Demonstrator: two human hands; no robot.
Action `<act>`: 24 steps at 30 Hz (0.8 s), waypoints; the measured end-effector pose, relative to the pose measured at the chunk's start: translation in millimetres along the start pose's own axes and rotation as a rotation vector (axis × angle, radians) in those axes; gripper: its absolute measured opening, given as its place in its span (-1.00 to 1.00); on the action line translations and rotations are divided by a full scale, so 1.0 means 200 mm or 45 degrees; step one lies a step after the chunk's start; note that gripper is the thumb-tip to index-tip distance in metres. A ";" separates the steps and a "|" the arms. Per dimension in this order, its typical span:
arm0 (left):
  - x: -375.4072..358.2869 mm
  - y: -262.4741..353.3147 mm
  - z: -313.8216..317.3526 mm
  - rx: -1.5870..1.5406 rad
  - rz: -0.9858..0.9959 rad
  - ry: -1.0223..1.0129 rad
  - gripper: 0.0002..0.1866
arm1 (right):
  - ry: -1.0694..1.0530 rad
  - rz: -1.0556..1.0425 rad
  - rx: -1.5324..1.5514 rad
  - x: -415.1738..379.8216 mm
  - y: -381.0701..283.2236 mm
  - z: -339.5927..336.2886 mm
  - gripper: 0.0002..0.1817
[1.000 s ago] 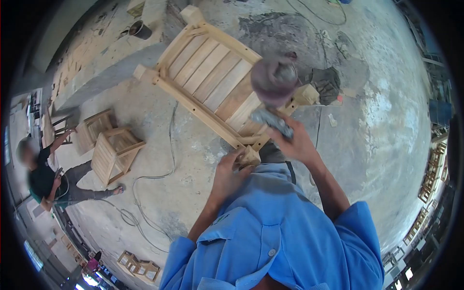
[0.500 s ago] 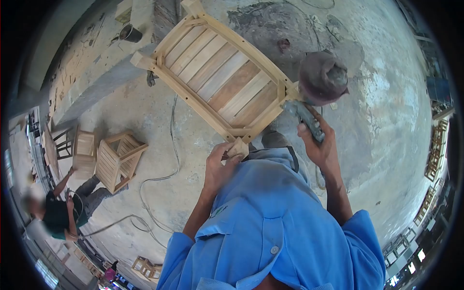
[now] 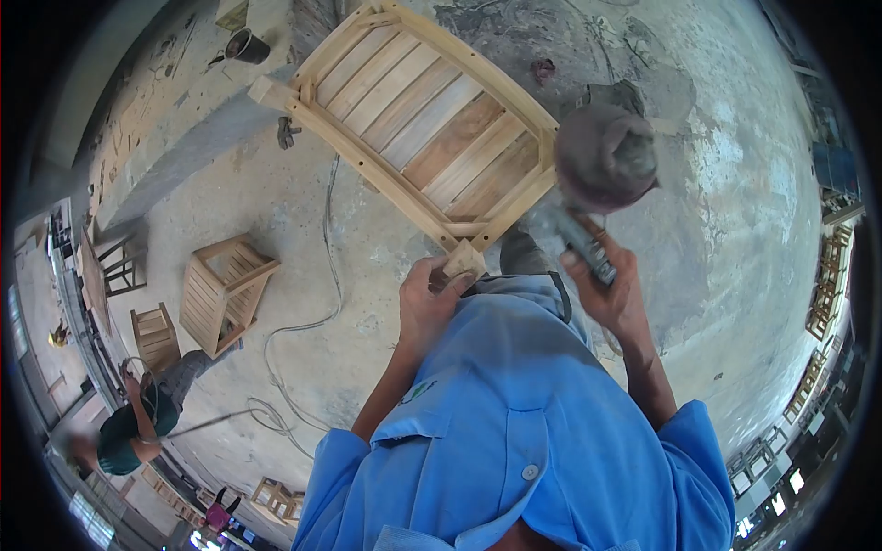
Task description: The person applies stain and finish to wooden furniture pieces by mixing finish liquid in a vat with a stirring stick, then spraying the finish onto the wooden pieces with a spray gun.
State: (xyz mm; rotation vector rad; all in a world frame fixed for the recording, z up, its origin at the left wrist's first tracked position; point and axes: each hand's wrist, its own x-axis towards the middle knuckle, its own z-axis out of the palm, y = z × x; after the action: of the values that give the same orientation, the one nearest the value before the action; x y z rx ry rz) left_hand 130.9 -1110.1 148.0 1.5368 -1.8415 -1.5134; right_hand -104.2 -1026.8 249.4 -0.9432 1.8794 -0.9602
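Observation:
A light wooden frame with slats [image 3: 432, 115], short legs at its corners, is tilted in front of me. My left hand [image 3: 430, 294] is closed around the end of its nearest leg [image 3: 464, 261]. My right hand [image 3: 611, 285] wraps round a grey hand tool [image 3: 588, 250], whose far end is blurred; its exact kind I cannot tell. Just beyond the tool is a rounded maroon cloth thing [image 3: 602, 156] with a dusty grey top, overlapping the frame's right corner.
At left a person [image 3: 138, 418] in a dark shirt stands by a slatted wooden chair [image 3: 225, 294]. A hose [image 3: 303, 326] winds over the concrete floor. A ledge [image 3: 184, 147] with a dark bucket [image 3: 246, 46] lies upper left. Wooden furniture [image 3: 827, 285] lines the right side.
The tool has come slightly toward me, away from the frame's corner. The frame has shifted a little upward, my left hand staying on its leg. The person at left has moved lower.

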 end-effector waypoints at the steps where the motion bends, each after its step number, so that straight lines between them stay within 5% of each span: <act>1: 0.00 0.00 0.00 -0.007 -0.025 0.001 -0.53 | -0.067 -0.053 0.026 -0.02 0.01 0.02 -0.48; 6: -0.01 0.01 -0.01 -0.031 -0.022 -0.011 -0.55 | -0.262 -0.112 0.133 -0.03 0.04 0.10 -0.44; 15: 0.02 0.04 0.01 -0.022 -0.049 -0.035 -0.57 | 0.237 -0.267 0.014 0.26 -0.03 0.00 -0.51; 24: 0.02 0.05 0.04 -0.032 -0.072 0.003 -0.59 | 0.346 -0.665 -0.241 0.59 0.06 0.08 -0.56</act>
State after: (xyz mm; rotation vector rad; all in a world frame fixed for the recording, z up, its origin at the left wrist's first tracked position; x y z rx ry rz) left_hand 118.1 -1109.9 151.0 1.5913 -1.7855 -1.5531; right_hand -139.0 -1128.5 195.5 -1.5317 2.0148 -1.2807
